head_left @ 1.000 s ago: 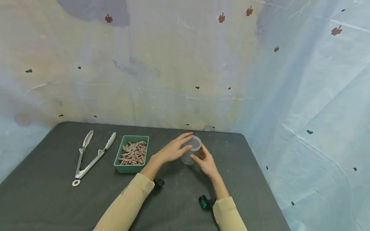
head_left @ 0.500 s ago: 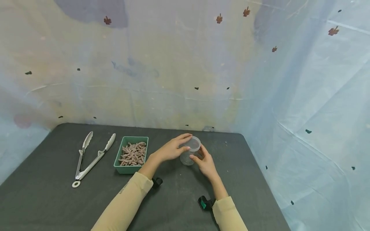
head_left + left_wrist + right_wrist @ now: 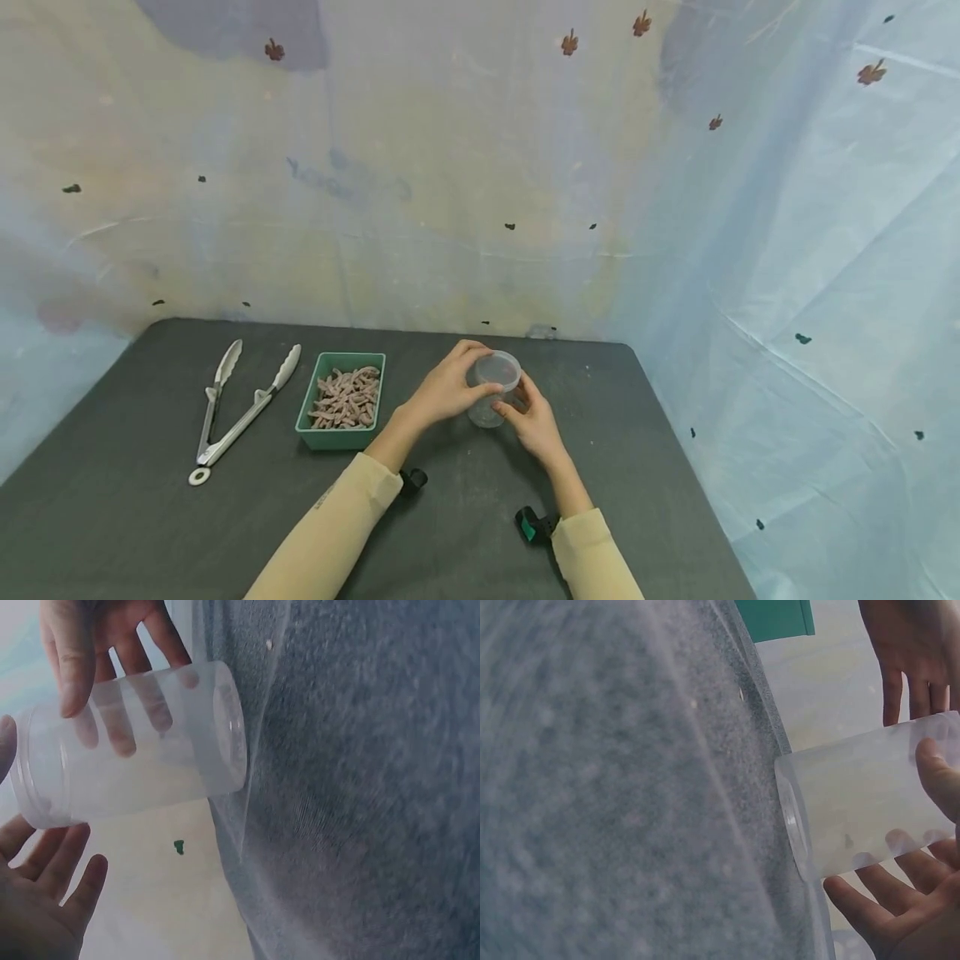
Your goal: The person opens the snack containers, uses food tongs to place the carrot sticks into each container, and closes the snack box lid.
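A clear plastic jar [image 3: 486, 414] stands upright on the dark table, its base right at the cloth in both wrist views. My left hand [image 3: 448, 388] grips the round translucent lid [image 3: 498, 370] by its edge, thumb at the near side and fingers bent round the far side. Lower down, my right hand [image 3: 537, 427] holds the body of the jar, thumb in front and fingers behind it. Through the see-through wall of the jar [image 3: 154, 746] the right fingers show in the left wrist view. Nothing shows inside the jar.
Left of the hands sits a green tub [image 3: 341, 440] filled with greyish-brown curled pieces [image 3: 347, 398]. Farther left lie spread metal tongs [image 3: 238, 428] with pale tips. A plastic sheet [image 3: 420, 208] with leaf shapes hangs behind the table [image 3: 465, 533].
My left hand has turned a little at the lid; its fingers, straighter across the far edge before, are now more bent. The right hand and the jar have stayed in place.
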Demonstrator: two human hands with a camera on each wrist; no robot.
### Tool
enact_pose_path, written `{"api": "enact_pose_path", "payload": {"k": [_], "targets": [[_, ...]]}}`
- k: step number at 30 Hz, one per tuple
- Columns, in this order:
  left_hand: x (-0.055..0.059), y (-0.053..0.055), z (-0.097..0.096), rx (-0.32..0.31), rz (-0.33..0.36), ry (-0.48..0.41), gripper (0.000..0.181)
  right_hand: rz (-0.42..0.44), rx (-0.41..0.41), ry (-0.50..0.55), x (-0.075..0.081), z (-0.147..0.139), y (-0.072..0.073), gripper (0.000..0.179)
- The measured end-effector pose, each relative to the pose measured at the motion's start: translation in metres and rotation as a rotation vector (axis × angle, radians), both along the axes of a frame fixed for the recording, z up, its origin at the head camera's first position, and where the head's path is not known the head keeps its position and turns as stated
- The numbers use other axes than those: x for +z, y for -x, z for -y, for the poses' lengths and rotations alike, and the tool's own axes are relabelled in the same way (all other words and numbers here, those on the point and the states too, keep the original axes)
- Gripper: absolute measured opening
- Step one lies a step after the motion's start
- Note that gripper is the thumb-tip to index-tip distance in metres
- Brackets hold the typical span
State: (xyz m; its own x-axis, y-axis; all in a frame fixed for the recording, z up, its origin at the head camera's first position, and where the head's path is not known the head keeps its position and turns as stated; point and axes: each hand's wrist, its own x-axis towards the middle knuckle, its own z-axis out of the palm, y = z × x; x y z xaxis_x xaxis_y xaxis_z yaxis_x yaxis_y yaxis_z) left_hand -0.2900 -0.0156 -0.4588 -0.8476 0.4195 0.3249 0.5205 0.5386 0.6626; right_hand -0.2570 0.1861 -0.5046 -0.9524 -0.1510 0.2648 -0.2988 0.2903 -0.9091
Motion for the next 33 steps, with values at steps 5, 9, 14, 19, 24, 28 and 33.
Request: {"api": "enact_pose_path", "payload": {"k": [5, 9, 14, 19, 24, 28, 33], "targets": [[-0.002, 0.0, -0.002, -0.007, 0.006, -0.02, 0.066, 0.036, -0.009, 0.008, 0.0, 0.0, 0.0, 0.077], [-0.003, 0.001, 0.004, -0.11, 0.031, -0.044, 0.058, 0.037, -0.016, 0.006, -0.002, -0.001, -0.001, 0.078], [0.0, 0.004, 0.01, -0.243, 0.078, -0.063, 0.054, 0.033, -0.008, -0.024, -0.001, -0.001, 0.0, 0.077], [0.001, 0.004, 0.011, -0.273, 0.103, -0.056, 0.055, 0.027, 0.01, -0.022, 0.001, 0.0, -0.001, 0.078], [0.001, 0.004, 0.01, -0.255, 0.093, -0.057, 0.055, 0.039, -0.006, -0.018, 0.0, 0.0, 0.0, 0.077], [0.0, 0.002, 0.009, -0.228, 0.074, -0.046, 0.055, 0.045, -0.009, -0.01, -0.001, -0.001, -0.001, 0.076], [0.002, 0.001, 0.008, -0.168, 0.032, -0.058, 0.055, 0.026, -0.005, -0.009, 0.0, -0.001, 0.0, 0.075]]}}
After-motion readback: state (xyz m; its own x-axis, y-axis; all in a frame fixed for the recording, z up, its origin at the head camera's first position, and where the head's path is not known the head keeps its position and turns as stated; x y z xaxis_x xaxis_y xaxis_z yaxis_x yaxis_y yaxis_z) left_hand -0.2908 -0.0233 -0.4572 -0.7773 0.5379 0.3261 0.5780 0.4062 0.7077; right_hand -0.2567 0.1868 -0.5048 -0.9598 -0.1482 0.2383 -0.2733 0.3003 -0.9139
